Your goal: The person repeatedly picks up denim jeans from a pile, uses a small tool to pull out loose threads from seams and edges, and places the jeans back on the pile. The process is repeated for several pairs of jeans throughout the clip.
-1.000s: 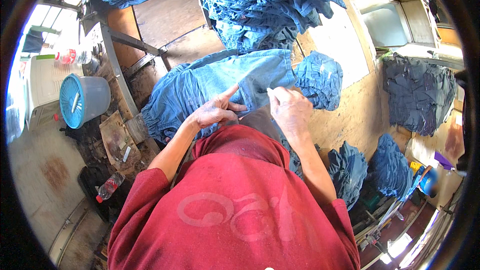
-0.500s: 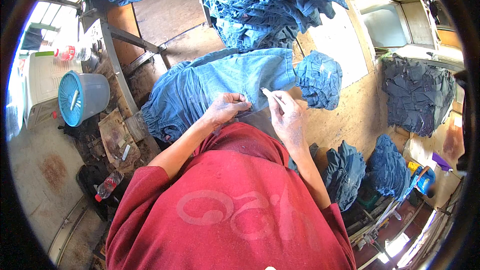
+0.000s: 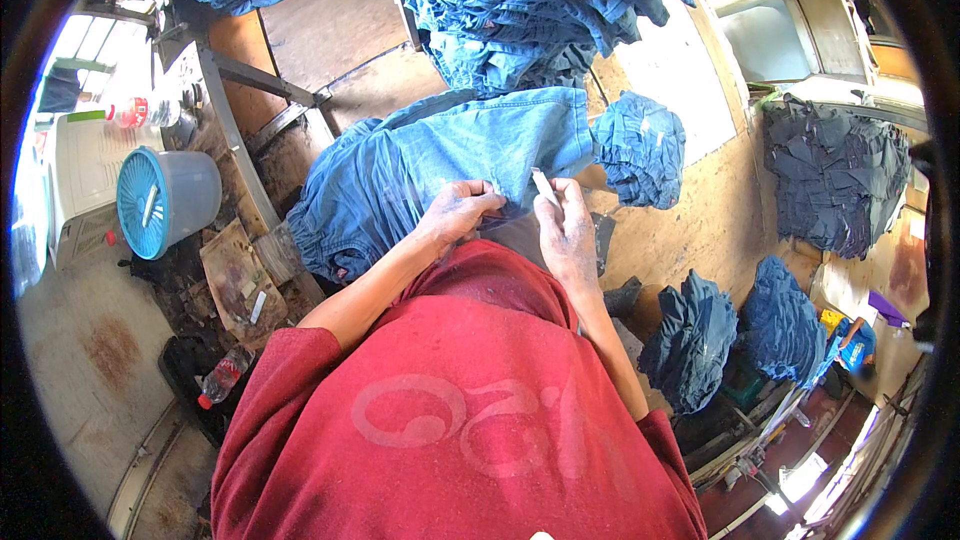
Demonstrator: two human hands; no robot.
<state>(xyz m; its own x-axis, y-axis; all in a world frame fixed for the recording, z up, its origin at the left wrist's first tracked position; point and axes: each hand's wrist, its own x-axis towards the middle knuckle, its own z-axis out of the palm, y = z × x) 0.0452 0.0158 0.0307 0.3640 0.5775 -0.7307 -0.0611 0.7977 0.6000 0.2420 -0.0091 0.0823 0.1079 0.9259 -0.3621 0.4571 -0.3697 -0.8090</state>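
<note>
A blue denim garment (image 3: 420, 150) with a gathered, elastic-looking edge at its left end lies across the table in front of me. My left hand (image 3: 458, 212) is closed at the garment's near edge, thumb and fingertips pinching the cloth there. Just to the right, my right hand (image 3: 568, 235) grips a small, narrow whitish tool (image 3: 545, 187); its tip points up and left over the denim. The tool's exact kind is too small to tell. A short gap separates the two hands.
Beyond the garment rises a tall pile of blue denim (image 3: 520, 20). A small denim bundle (image 3: 640, 150) lies to its right. Dark garments (image 3: 835, 175) are stacked far right, more denim bundles (image 3: 690, 340) nearer. At left stand a blue-lidded bucket (image 3: 185, 195) and a plastic bottle (image 3: 228, 375).
My right hand has tilted, and the whitish tool now points more upward, slightly farther from the left hand. The left hand keeps its pinch on the cloth. The whole view has shifted slightly.
</note>
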